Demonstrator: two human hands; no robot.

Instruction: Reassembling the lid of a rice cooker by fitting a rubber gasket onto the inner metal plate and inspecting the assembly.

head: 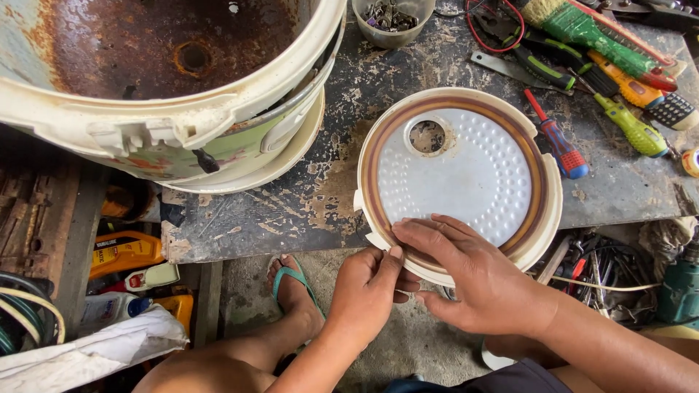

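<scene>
A worn, paint-flaked desk [306, 211] is carrying the work. The round lid [466, 175] is lying inner face up at the desk's near edge, overhanging it slightly, directly ahead of both hands. The left hand [371, 287] is pinching the lid's near rim; the right hand [473, 280] is pressing flat on its brown ring, fingers pointing left. A rusty cooker body [175, 87] is sitting well left; screwdrivers [582, 109] are lying right.
</scene>
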